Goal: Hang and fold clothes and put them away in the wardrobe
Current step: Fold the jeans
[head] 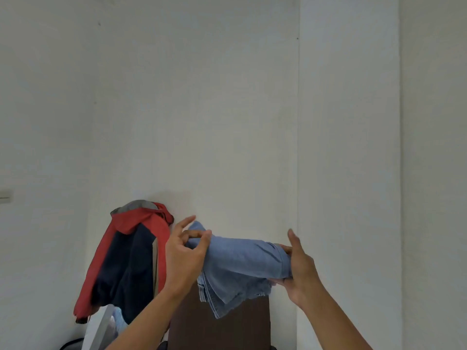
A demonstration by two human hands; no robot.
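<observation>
Between left hand (185, 253) and right hand (300, 269), folded jeans (242, 261) stretch sideways.

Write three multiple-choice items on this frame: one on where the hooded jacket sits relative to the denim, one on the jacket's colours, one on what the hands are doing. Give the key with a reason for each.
1. Where is the hooded jacket relative to the denim garment?
A. To its left
B. To its right
C. Lying on top of it

2. Which colours show on the jacket?
A. Green and white
B. Red and dark navy, with a grey hood lining
C. All yellow

3. What are the hands doing?
A. Both hang empty
B. Only one touches the denim
C. Each grips one end of the denim

Key:
1 A: the jacket drapes at the left, beside the denim.
2 B: red panels frame a dark navy body, with grey inside the hood.
3 C: the left hand pinches the left end and the right hand clasps the right end, with the denim spanning between them above a dark brown piece of furniture.
</observation>
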